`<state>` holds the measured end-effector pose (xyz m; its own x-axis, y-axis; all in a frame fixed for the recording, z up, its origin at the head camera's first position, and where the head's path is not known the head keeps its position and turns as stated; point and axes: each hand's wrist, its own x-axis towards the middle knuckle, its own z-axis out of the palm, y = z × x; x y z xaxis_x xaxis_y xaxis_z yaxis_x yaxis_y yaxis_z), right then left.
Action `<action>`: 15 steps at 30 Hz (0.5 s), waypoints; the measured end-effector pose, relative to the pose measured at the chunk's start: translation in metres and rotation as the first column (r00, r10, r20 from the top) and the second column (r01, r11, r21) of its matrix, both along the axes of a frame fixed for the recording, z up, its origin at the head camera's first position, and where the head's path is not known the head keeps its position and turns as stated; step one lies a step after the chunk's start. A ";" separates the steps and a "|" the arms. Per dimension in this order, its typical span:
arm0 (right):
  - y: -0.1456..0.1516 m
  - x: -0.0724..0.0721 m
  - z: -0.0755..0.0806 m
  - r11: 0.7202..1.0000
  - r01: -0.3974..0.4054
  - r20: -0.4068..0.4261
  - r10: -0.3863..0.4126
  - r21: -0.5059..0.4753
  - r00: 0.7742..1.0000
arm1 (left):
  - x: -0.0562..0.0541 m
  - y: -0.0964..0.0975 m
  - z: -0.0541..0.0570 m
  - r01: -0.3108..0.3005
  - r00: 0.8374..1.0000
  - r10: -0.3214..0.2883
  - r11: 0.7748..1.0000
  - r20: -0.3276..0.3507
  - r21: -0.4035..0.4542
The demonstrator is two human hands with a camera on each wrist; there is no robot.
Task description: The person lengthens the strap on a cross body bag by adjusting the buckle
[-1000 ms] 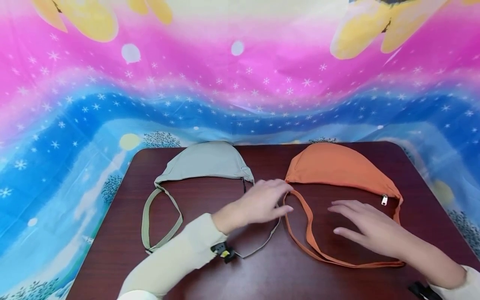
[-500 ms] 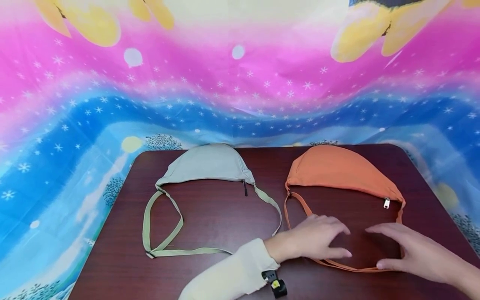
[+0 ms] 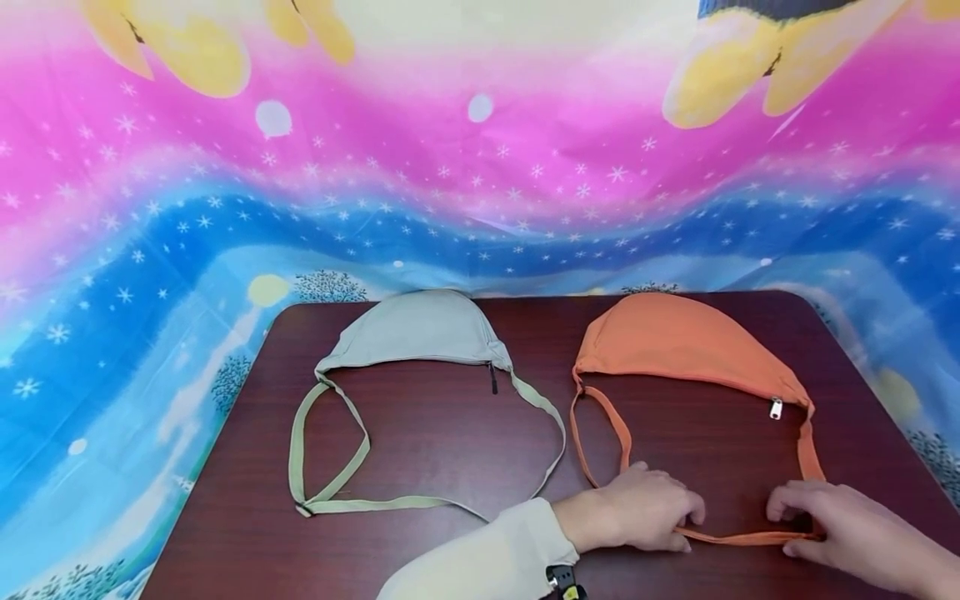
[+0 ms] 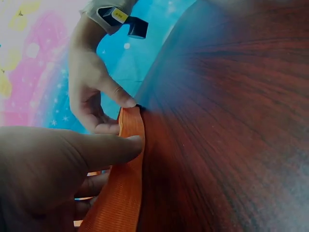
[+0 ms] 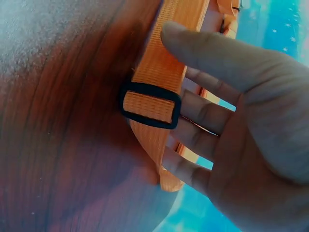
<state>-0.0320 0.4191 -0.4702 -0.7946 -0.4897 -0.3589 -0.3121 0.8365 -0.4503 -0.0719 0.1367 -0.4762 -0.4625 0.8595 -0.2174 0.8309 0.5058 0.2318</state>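
Observation:
An orange crescent-shaped sling bag lies on the table, its zipper pull at the right end. Its strap loops toward the near edge. My left hand pinches this strap near the front; in the left wrist view the thumb lies on its flat face with fingers behind. Farther right, my right hand holds the same strap between thumb and fingers, beside a black slider buckle. Part of the strap is hidden under the left hand.
To the left lies a pale grey-green sling bag with its own strap looped forward, partly behind my left sleeve. The dark wooden table meets a colourful patterned cloth at the back.
My left hand has moved right and nearer, from between the bags to the orange strap. The right hand has come down to the strap's right corner. Both now grip it.

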 end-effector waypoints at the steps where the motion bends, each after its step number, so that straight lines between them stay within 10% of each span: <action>1: 0.000 0.000 0.000 1.000 0.001 0.015 0.000 -0.016 1.000 | 0.000 0.000 -0.001 0.000 1.000 0.000 1.000 -0.013 0.008; 10: 0.003 0.001 0.011 0.974 0.050 0.098 -0.029 -0.223 0.995 | -0.016 -0.015 0.006 -0.007 0.997 0.020 0.981 -0.068 0.192; 15: 0.003 -0.002 0.023 0.980 0.072 -0.069 -0.086 -0.183 0.994 | -0.037 -0.029 0.027 -0.039 0.996 0.064 0.946 -0.067 0.322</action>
